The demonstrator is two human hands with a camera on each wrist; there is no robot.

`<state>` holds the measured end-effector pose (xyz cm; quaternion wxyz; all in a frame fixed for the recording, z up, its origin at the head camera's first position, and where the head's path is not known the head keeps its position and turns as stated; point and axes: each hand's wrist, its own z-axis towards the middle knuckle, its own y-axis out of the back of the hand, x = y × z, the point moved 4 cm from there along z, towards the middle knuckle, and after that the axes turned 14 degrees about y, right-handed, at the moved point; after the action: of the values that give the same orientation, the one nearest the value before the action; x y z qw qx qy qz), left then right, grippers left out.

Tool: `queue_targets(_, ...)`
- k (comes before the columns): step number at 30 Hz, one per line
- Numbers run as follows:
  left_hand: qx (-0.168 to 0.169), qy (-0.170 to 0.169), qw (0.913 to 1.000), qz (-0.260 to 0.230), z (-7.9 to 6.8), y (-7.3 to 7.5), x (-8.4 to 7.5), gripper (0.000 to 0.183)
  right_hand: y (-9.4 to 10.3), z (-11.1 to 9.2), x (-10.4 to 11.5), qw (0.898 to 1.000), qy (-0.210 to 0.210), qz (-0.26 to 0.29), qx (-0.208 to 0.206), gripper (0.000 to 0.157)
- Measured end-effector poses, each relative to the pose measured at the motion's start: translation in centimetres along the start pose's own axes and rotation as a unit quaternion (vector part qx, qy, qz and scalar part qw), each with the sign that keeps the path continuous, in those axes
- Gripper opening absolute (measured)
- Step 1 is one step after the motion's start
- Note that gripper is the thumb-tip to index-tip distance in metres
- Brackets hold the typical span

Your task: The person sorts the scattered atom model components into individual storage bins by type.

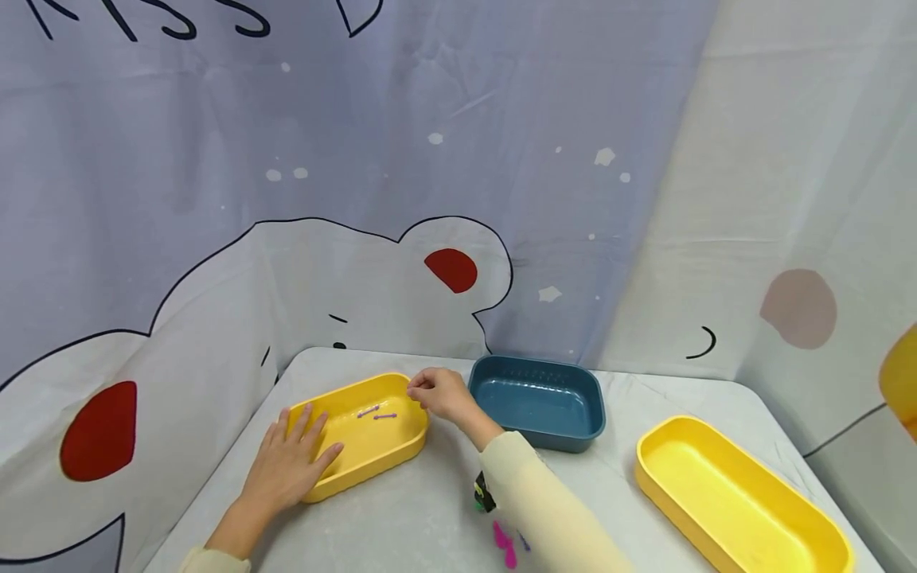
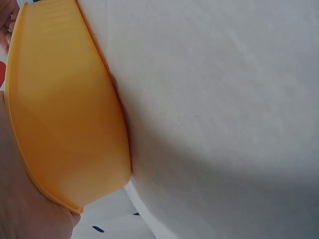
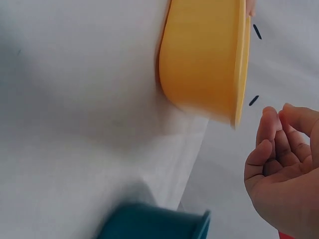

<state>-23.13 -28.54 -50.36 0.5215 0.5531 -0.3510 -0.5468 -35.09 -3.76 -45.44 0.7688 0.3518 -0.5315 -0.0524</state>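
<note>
Two small purple bars (image 1: pixel 376 414) with knobbed ends lie inside a yellow tray (image 1: pixel 372 469) on the left of the table. My left hand (image 1: pixel 286 465) rests on the tray's near left side, its fingers spread over the rim. In the left wrist view this hand lies along the rim of the tray (image 2: pixel 65 109). Over the tray's right end is my right hand (image 1: pixel 442 394), fingers curled and thumb brought to the index finger. No object shows between those fingertips in the right wrist view, where the hand (image 3: pixel 286 164) is beside the tray (image 3: pixel 204 55).
A dark teal tray (image 1: pixel 537 438) stands just right of the yellow one. Farther right is a longer yellow tray (image 1: pixel 745 501). Partly beside my right sleeve lie a black and green piece (image 1: pixel 483 493), a pink piece (image 1: pixel 505 545) and a small purple piece (image 1: pixel 524 542). A printed curtain (image 1: pixel 559 199) hangs behind the table.
</note>
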Motion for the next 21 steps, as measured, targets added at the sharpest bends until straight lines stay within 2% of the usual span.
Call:
queue_targets(12, 0.002, -0.001, 1.0, -0.002, -0.1, -0.1, 0.0, 0.079, 2.4, -2.7, -0.6, 0.998, 0.024, -0.026, 0.054, 0.005)
queue_targets(21, 0.009, 0.001, 1.0, -0.004, 0.0, -0.1, 0.0, 0.08, 4.4, -5.6, -0.7, 0.996, 0.065, -0.02, 0.061, 0.007)
